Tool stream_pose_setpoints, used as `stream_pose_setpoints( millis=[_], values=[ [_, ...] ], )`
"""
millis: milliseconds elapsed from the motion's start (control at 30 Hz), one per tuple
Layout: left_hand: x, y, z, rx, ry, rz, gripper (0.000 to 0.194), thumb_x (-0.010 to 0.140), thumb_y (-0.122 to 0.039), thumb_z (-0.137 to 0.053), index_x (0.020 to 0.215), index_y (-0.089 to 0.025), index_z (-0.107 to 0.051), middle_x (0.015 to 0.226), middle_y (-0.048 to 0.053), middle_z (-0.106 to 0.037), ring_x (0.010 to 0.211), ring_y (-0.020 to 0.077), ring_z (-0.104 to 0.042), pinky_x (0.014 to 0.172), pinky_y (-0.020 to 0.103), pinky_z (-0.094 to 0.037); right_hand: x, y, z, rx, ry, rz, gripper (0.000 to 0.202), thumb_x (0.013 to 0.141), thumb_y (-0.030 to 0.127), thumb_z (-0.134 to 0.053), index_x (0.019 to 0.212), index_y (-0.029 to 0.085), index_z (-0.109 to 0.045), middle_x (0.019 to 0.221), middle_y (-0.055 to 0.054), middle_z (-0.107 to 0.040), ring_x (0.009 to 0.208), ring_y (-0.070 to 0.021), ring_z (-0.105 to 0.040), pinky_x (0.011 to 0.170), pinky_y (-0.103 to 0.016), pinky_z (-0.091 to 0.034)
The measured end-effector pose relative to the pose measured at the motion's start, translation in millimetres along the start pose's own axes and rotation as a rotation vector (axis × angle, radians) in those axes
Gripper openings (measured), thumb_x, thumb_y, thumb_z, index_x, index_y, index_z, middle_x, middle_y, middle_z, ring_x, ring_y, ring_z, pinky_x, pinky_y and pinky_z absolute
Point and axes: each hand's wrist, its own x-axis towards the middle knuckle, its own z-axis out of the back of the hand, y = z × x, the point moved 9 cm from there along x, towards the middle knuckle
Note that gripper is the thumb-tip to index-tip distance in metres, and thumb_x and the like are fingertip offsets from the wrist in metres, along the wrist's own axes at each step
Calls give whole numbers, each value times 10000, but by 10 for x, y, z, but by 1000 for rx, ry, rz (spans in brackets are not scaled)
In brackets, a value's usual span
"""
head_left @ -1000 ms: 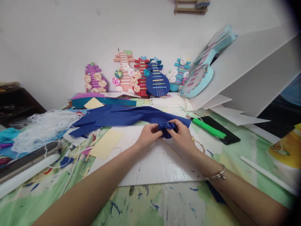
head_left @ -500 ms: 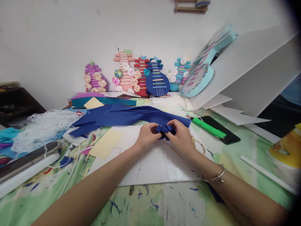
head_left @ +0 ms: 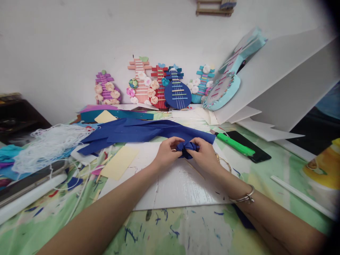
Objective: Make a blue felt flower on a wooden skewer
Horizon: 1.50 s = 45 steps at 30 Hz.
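Observation:
A dark blue paper flower (head_left: 187,150), crumpled into folds, is held between my two hands above a white board (head_left: 170,191). My left hand (head_left: 168,152) pinches its left side, thumb and index finger bent around the edge. From the right, my right hand (head_left: 205,156) grips it with the thumb on the near side and fingers behind. Parts of the flower are hidden by my fingers. Just beyond my hands lie long sheets of the same blue paper (head_left: 132,130).
A green utility knife (head_left: 236,144) lies by a black phone (head_left: 252,148) at right. White string (head_left: 50,141) is heaped at left, near a yellow card (head_left: 120,163). Several decorated paper lutes, including a blue one (head_left: 177,94), lean on the wall. An orange-yellow bottle (head_left: 322,164) stands far right.
My left fingers have spread slightly and shifted on the flower's left edge. The flower has turned a little in my hands; my right hand keeps its grip.

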Motion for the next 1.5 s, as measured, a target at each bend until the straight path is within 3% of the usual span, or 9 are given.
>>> stream_pose_setpoints(
  millis=[200, 467, 767, 900, 1067, 1500],
  values=[
    [15, 20, 8, -36, -7, 18, 434, 531, 3, -549, 924, -140, -666, 868, 44, -689, 831, 167, -646, 744, 263, -530, 6, -18, 48, 26, -52, -10, 58, 715, 242, -571, 744, 195, -587, 752, -11, -605, 699, -163, -519, 644, -287, -369],
    [17, 65, -19, -102, -6, 50, 414, 555, -77, -661, 963, -137, -622, 873, 52, -684, 813, 177, -651, 760, 314, -556, 25, -69, 58, 164, -82, -41, 108, 757, 302, -569, 738, 196, -567, 716, 4, -591, 667, -153, -510, 644, -289, -385],
    [26, 56, 90, -99, -113, 20, 271, 592, -111, -656, 861, -136, -646, 764, 17, -667, 702, 137, -630, 655, 268, -561, 37, -199, 65, 202, -136, -112, 155, 738, 342, -626, 738, 192, -586, 708, -4, -623, 677, -167, -569, 638, -296, -430],
    [-4, -8, 133, -80, -150, 8, 184, 649, -204, -700, 814, -127, -671, 719, 15, -671, 635, 114, -610, 612, 235, -533, 47, -291, -3, 282, -117, -155, 202, 760, 391, -621, 794, 194, -593, 744, -21, -654, 688, -181, -608, 640, -313, -481],
    [-8, -31, 138, -103, -145, 7, 210, 669, -290, -740, 783, -126, -676, 720, 24, -679, 636, 116, -608, 597, 226, -513, 41, -301, -52, 300, -86, -164, 232, 790, 419, -608, 833, 191, -609, 793, -39, -680, 701, -184, -635, 664, -331, -524],
    [-13, -64, 179, -3, -173, -92, 169, 728, -222, -671, 866, -125, -684, 819, 51, -730, 745, 152, -682, 718, 245, -530, -22, -206, -119, 358, -38, -170, 198, 757, 369, -630, 826, 184, -640, 802, -48, -689, 744, -188, -658, 659, -323, -585]
  ],
)
